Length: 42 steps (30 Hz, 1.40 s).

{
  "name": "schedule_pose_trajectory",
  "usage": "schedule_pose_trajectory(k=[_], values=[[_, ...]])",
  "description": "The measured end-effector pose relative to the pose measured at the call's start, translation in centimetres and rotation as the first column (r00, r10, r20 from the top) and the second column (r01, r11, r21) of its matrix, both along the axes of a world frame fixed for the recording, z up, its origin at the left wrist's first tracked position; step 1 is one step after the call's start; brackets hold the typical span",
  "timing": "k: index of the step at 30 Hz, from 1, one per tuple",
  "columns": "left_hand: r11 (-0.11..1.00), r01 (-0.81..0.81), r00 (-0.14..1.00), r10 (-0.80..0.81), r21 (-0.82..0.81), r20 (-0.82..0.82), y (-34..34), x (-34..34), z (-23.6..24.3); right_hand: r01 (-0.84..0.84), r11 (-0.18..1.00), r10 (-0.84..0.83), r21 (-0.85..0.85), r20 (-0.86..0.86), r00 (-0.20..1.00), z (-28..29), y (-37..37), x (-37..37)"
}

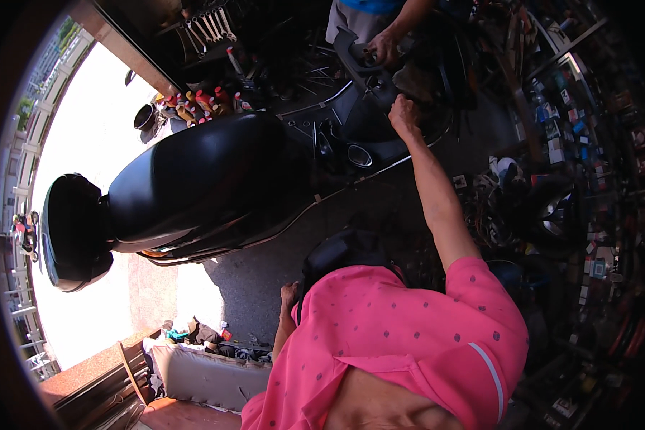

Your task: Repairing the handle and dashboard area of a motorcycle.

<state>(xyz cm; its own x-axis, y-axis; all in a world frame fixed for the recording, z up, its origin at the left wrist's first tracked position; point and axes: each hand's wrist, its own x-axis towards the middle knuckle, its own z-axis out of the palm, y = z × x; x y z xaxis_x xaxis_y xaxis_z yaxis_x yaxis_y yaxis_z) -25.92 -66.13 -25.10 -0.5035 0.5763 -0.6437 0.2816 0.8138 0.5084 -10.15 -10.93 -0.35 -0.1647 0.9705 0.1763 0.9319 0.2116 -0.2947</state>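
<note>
My right arm is stretched far forward over a black motor scooter. My right hand (404, 115) is closed at the edge of the scooter's dark front panel (369, 115); what lies in its fingers, if anything, is hidden. Low at my left side hangs my left hand (289, 292), small and shaded, with its fingers curled beside a black bag (344, 254) at my waist. The scooter's long black seat (201, 179) stretches leftward. Across from me, another person's hand (384, 49) rests on the scooter's front part.
Several bottles with red and yellow colours (201, 106) stand beyond the seat. Wrenches (209, 27) hang at the back. Shelves with small boxes (555, 136) line the right. A grey padded bench (208, 373) is at lower left; a black top box (72, 233) sits behind the seat.
</note>
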Motion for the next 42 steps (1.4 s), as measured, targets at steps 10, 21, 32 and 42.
schedule_pose_trajectory(k=[10,21,32,42], values=[[0.993,0.083,0.995,-0.078,0.085,-0.061,0.1,0.2,-0.5,0.009,0.993,-0.001,-0.119,0.072,0.997,0.1,0.2,0.2],[0.997,-0.074,0.996,0.076,-0.029,0.045,-0.2,0.7,0.3,-0.009,0.999,0.008,-0.037,-0.018,1.0,0.6,-0.4,0.2],[0.992,-0.078,0.994,0.085,-0.096,0.07,2.3,0.7,2.3,0.016,0.998,-0.016,-0.056,0.01,1.0,-0.1,0.2,0.1],[0.996,-0.078,0.995,0.076,0.031,0.059,2.1,0.7,2.0,-0.027,1.0,0.027,-0.007,-0.03,0.999,-1.2,0.8,0.4]])
